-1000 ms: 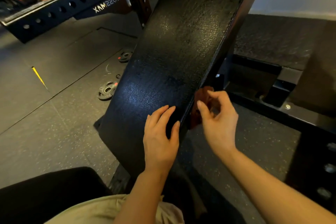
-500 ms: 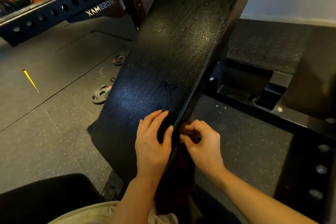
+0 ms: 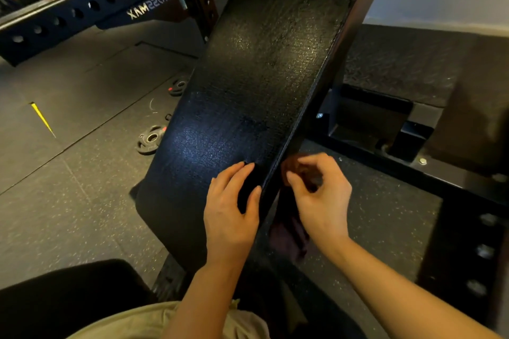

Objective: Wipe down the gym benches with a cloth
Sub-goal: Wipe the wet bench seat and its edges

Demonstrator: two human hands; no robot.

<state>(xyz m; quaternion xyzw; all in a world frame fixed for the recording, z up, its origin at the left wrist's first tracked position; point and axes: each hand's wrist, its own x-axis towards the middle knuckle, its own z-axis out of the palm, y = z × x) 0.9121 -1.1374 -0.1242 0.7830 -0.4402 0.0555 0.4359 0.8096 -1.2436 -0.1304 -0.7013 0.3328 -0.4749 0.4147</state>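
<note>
- Black textured bench pad (image 3: 248,85), tilted, running from near bottom centre up toward top right, with a pale sheen on its lower part.
- Left hand (image 3: 231,215) flat on the pad near its right edge, fingers straight and slightly spread, pressing the surface, holding nothing.
- Right hand (image 3: 319,198) just beside the pad's right edge, fingers curled, thumb and fingertips pinching a reddish-brown cloth (image 3: 293,170) against the side of the pad.
- More of the cloth hanging dark and bunched below the right hand, under the pad's edge; exact extent hard to tell in the shadow.
- Two small weight plates (image 3: 150,140) on the speckled rubber floor (image 3: 68,201) left of the pad, one near, one farther back (image 3: 177,87).
- Dark perforated rack beam (image 3: 91,8) across top left, with mirrored white lettering.
- Short yellow mark (image 3: 41,118) on the floor at left.
- Black steel frame (image 3: 399,143) with bolts on the right, beside a raised dark platform.
- Pale shirt hem (image 3: 154,322) and dark trouser leg (image 3: 68,297) at the bottom.
</note>
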